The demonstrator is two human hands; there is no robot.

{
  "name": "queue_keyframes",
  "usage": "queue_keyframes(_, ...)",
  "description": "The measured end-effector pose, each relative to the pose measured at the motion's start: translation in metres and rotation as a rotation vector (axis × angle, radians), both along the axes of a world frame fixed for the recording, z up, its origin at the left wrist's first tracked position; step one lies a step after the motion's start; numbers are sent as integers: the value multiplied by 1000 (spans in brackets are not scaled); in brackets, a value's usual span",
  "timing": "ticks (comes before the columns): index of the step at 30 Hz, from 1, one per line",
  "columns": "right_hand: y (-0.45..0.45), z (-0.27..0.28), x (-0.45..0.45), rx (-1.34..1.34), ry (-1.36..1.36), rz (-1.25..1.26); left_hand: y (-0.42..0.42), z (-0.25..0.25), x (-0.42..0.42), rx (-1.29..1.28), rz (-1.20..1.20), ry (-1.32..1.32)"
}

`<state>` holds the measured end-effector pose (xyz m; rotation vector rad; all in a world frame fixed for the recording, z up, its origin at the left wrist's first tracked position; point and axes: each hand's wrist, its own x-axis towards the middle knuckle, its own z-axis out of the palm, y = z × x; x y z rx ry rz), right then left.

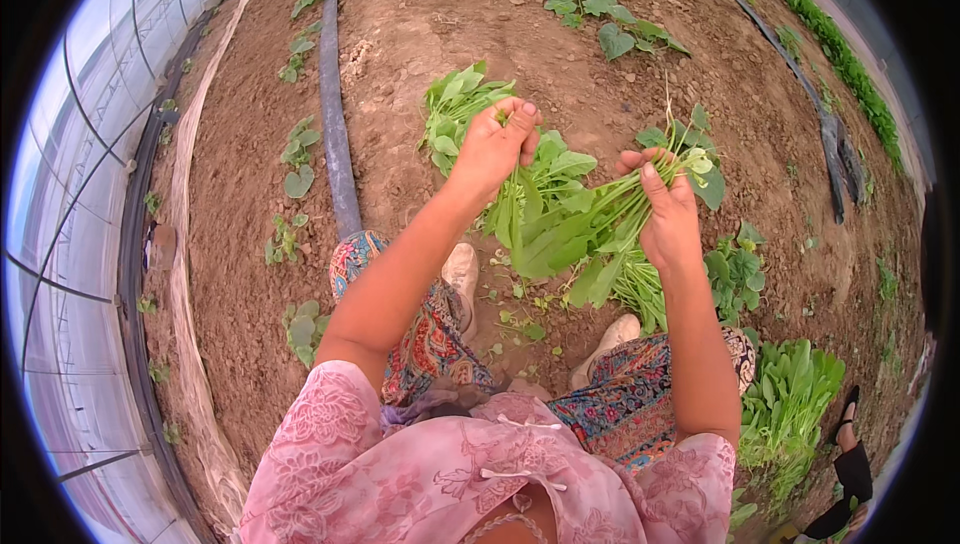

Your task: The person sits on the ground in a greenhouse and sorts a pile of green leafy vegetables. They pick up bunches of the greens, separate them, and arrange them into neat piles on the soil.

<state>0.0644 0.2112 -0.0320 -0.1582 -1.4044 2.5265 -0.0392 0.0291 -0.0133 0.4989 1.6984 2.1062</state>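
My right hand (670,206) is closed around the thin stems of a bunch of leafy greens (555,240), whose leaves spread toward the left. Up and to the left, my left hand (501,140) has its fingertips pinched together around a small bit of green, too small to identify. Cut leafy greens (459,101) lie on the soil behind and beside my left hand. Below my right wrist, more stems of greens (641,285) rest on the ground between my shoes. My palms are mostly hidden.
Young vine plants (592,0) grow in rows on bare soil. A flat grey irrigation hose (330,93) runs up the left. Another pile of greens (795,394) lies at lower right, near another person's foot (847,424). The greenhouse's plastic wall (75,244) curves along the left.
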Motion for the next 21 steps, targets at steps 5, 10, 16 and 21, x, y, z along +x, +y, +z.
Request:
queue_keyframes(5, -14, -1, -2, -128, -43, 142, 29, 1, 34, -394, -176, 326)
queue_keyframes(10, -18, 1, -1, -90, -24, 180, 29, 6, 37, -499, -160, 239)
queue_keyframes(16, -12, -6, -1, 4, -34, 191, 26, -6, 35, -396, -176, 261)
queue_keyframes(21, -15, -5, 0, 11, -10, 205, 24, -1, 35, -318, -224, 126)
